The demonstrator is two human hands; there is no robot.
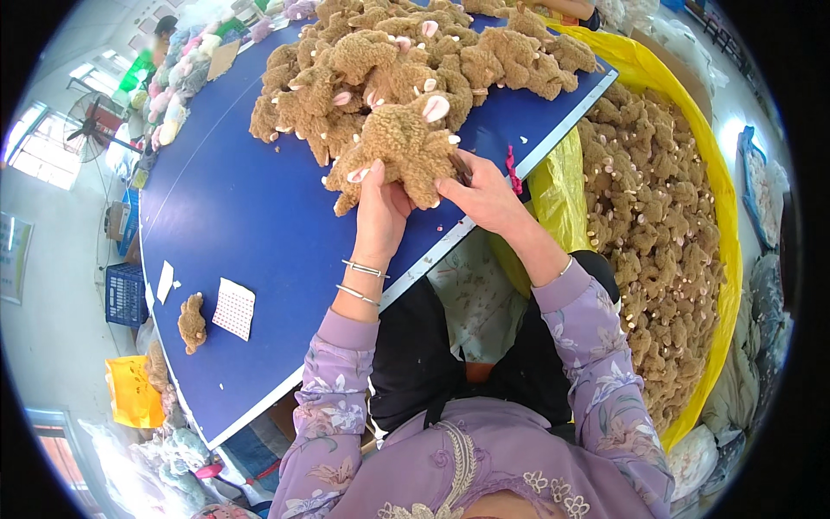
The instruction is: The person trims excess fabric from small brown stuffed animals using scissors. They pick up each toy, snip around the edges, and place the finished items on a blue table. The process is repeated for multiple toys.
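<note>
Above the near edge of the blue table [251,216], I hold a brown curly plush animal [399,143] with pink-lined ears and small white tips on its limbs. My left hand [380,203] is closed on its lower side, the thumb pressed against a pink ear. At the toy's right side, my right hand [486,192] is closed, fingers bent. A small dark tool [462,170] shows between its thumb and fingers; its exact kind is hard to make out. Just beyond lies a big heap of the same plush animals [363,65].
To my right stands a yellow plastic-lined bin [722,216] full of brown plush animals. A small brown plush piece [192,323] and a patterned white sheet [233,309] lie on the left. A pink ribbon-like scrap [513,169] hangs near the table edge. A standing fan [91,128] is farther left.
</note>
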